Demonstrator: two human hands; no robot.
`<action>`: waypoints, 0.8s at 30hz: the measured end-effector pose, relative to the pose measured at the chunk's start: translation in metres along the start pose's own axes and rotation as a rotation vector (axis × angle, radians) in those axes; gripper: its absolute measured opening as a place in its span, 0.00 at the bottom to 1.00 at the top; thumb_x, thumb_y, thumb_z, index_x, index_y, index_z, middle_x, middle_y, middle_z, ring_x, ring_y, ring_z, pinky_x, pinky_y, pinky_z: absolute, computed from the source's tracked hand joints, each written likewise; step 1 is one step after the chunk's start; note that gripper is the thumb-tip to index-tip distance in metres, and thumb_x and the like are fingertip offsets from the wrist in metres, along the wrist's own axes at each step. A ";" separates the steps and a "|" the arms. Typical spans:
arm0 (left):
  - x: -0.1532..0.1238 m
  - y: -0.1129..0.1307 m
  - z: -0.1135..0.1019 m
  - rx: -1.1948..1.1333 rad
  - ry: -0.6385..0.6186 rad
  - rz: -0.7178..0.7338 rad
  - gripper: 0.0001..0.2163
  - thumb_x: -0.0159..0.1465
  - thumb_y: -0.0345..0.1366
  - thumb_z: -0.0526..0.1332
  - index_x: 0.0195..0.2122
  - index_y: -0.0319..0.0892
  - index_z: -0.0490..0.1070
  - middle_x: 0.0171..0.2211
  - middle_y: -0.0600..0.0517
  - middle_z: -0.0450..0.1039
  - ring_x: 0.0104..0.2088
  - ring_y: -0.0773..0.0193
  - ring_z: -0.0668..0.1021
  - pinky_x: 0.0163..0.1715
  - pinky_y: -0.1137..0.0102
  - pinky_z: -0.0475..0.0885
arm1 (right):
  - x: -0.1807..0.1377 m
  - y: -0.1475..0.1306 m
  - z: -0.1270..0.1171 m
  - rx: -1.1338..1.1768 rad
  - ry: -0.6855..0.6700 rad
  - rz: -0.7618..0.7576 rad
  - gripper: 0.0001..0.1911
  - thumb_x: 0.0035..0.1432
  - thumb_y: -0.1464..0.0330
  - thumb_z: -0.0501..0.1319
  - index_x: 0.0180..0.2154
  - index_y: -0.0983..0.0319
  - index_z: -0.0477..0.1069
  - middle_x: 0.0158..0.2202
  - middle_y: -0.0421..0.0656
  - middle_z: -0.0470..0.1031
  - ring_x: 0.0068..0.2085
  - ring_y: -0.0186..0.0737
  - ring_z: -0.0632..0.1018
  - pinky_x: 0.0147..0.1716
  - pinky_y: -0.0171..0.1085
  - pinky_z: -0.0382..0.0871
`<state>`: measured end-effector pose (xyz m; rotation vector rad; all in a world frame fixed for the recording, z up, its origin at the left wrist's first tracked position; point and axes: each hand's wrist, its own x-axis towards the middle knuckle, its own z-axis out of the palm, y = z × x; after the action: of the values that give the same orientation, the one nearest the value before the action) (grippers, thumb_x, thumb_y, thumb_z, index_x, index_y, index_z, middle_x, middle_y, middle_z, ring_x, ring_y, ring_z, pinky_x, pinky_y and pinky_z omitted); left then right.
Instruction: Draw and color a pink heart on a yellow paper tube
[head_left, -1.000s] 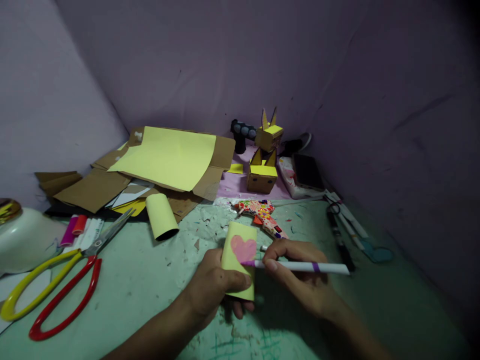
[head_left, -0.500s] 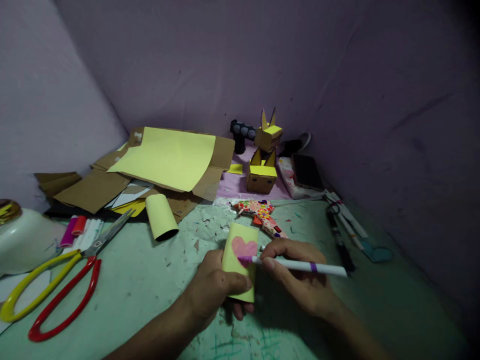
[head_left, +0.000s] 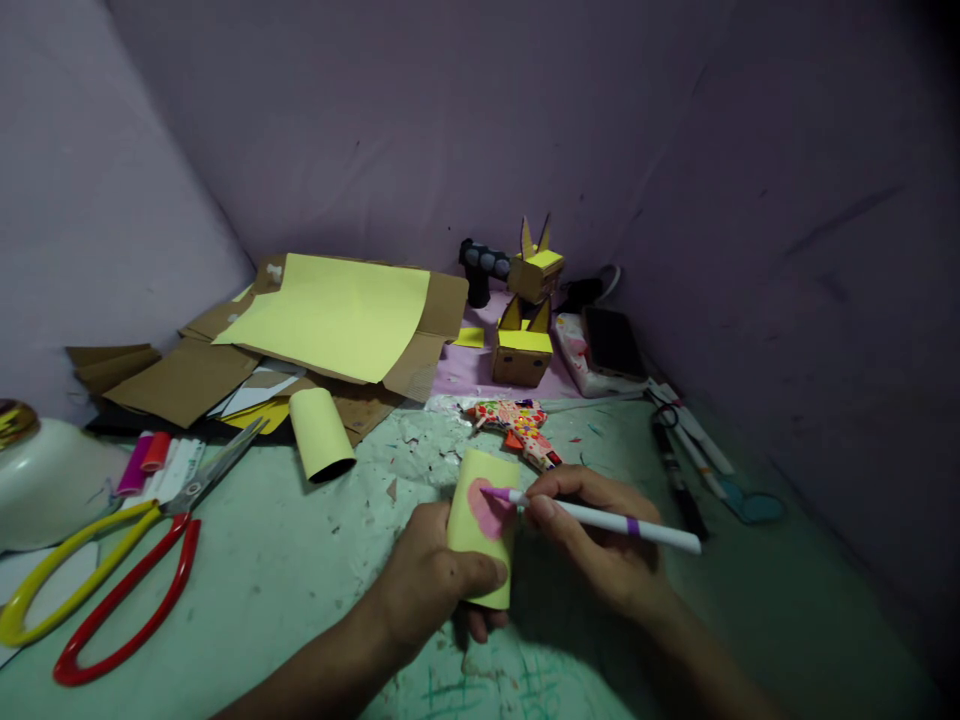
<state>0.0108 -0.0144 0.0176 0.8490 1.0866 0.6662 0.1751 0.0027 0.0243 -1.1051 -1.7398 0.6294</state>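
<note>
My left hand (head_left: 431, 575) is closed around a yellow paper tube (head_left: 480, 470), thumb across its lower front and fingertips showing beneath. On the tube's face is a pink heart (head_left: 491, 515), partly covered by the pen. Between the fingers of my right hand (head_left: 604, 530) is a white marker (head_left: 600, 515) with a purple band, its purple tip at the heart's upper left part. Just beyond the tube lies a flower-patterned glue gun (head_left: 517, 425). A second yellow paper tube (head_left: 322, 435) rests on the table to the left.
Scissors (head_left: 180, 515) with yellow and red handles lie at the left beside several markers (head_left: 169, 465). Cardboard pieces and a yellow sheet (head_left: 337, 310) are stacked behind. Small cardboard boxes with ears (head_left: 523, 360), a phone (head_left: 611, 340) and slim tools (head_left: 679, 470) sit farther right.
The marker tip has shifted up from the heart's lower part to its upper left. The tube in my left hand has turned and moved slightly right.
</note>
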 end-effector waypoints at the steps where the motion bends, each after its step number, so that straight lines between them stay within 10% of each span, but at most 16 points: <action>1: 0.000 0.000 0.000 -0.002 0.000 0.001 0.09 0.42 0.33 0.60 0.24 0.35 0.71 0.16 0.48 0.72 0.14 0.68 0.72 0.11 0.78 0.66 | 0.000 0.000 0.000 0.004 0.009 0.004 0.09 0.55 0.67 0.60 0.25 0.61 0.74 0.19 0.39 0.75 0.19 0.33 0.72 0.18 0.31 0.63; 24: 0.000 0.000 0.000 -0.027 0.000 -0.019 0.10 0.42 0.32 0.61 0.27 0.35 0.70 0.16 0.50 0.72 0.16 0.65 0.74 0.10 0.78 0.67 | -0.003 0.001 0.001 0.080 -0.047 0.005 0.08 0.55 0.68 0.60 0.27 0.62 0.75 0.22 0.42 0.77 0.22 0.36 0.76 0.21 0.32 0.67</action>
<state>0.0108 -0.0145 0.0174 0.8145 1.0824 0.6639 0.1748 0.0004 0.0222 -1.0469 -1.7372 0.7266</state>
